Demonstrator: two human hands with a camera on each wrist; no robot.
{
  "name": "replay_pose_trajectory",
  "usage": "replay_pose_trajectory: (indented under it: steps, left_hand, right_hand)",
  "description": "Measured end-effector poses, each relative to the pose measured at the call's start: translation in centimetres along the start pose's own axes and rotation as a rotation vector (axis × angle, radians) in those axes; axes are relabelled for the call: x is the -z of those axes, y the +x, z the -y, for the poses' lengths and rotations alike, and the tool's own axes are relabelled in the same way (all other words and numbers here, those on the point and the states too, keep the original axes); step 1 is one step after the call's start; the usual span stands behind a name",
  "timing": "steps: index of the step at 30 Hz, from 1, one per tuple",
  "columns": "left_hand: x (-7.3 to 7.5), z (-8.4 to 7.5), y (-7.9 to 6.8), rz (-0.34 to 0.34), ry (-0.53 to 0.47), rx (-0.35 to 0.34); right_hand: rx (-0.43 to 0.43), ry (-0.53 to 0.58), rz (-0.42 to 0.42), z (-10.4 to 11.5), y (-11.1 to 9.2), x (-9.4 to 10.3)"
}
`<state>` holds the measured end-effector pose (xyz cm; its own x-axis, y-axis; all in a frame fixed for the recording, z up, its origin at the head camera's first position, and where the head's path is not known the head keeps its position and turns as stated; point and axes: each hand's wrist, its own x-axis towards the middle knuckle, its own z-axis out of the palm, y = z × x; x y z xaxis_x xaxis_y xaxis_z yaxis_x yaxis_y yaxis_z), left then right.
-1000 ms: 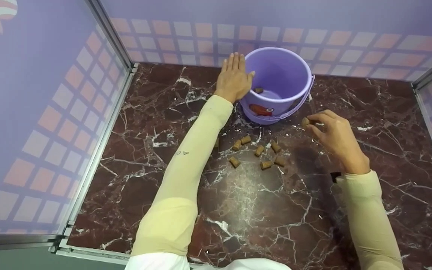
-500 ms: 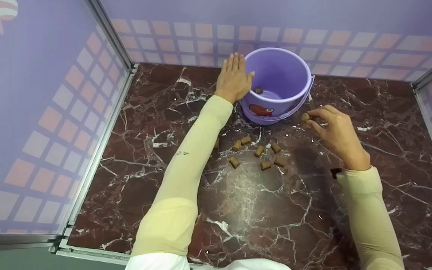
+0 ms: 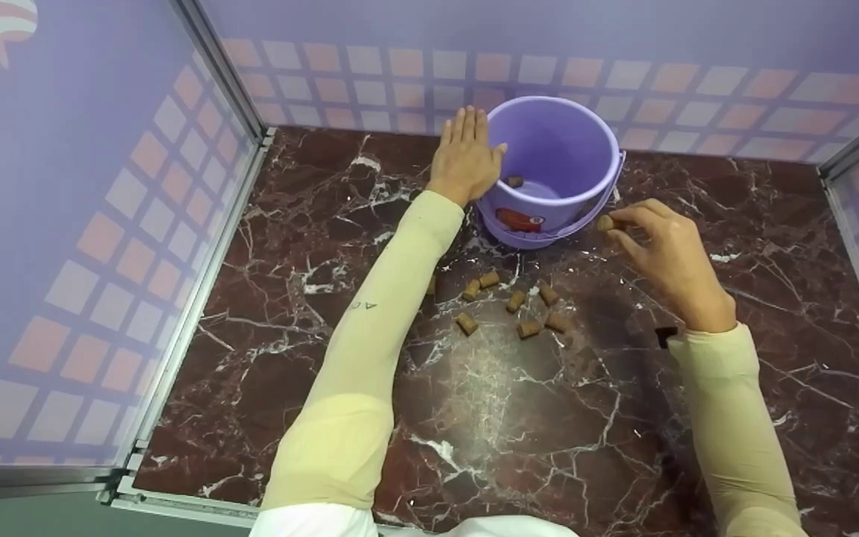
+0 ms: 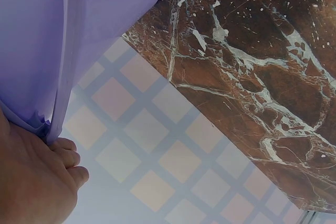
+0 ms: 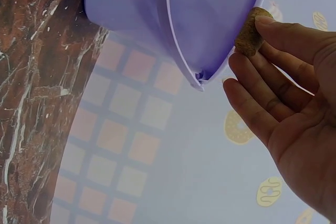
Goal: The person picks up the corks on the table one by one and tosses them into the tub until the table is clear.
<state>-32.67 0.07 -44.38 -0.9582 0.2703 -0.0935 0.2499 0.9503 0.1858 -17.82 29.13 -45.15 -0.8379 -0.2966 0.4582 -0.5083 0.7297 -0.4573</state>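
A purple bucket [image 3: 549, 209] stands upright near the back wall, its handle [image 3: 599, 216] hanging down at the front. My left hand [image 3: 465, 158] rests against the bucket's left side, fingers straight and the thumb at the rim; in the left wrist view this hand [image 4: 37, 177] lies by the handle joint. Between thumb and fingertips, my right hand [image 3: 664, 253] pinches a brown cork [image 3: 606, 223] to the right of the bucket. The right wrist view has the same cork [image 5: 253, 31] overlapping the bucket's rim. Inside the bucket, one cork [image 3: 514, 181] lies on the bottom.
Several corks [image 3: 516, 301] lie scattered on the dark marbled tabletop [image 3: 474, 440] in front of the bucket. One more cork [image 3: 432, 284] is partly hidden by the left sleeve. Purple panels with checks [image 3: 370, 67] enclose the back and sides.
My right hand, still pinching the cork, has shifted slightly up and toward the bucket's right side. The left hand and the bucket stay in place.
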Motion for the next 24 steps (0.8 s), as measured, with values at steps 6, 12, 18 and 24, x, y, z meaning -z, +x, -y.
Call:
replay_pose_trajectory:
  steps: [6,12,18,24]
  left_hand:
    - [0.0,0.0,0.1,0.002,-0.007,-0.001]
    - [-0.1,0.1,0.2,-0.006,-0.007,-0.001]
    - [-0.1,0.1,0.1,0.006,-0.007,-0.002]
    - [0.0,0.1,0.1,0.007,-0.013,-0.001]
  right_hand:
    - [0.029,-0.019,-0.008,0.0,0.5,0.2]
    - [0.014,-0.011,-0.011,0.2,0.9,0.2]
    - [0.008,-0.010,-0.013,0.5,1.2,0.2]
    - [0.044,-0.026,-0.026,0.5,1.8,0.3]
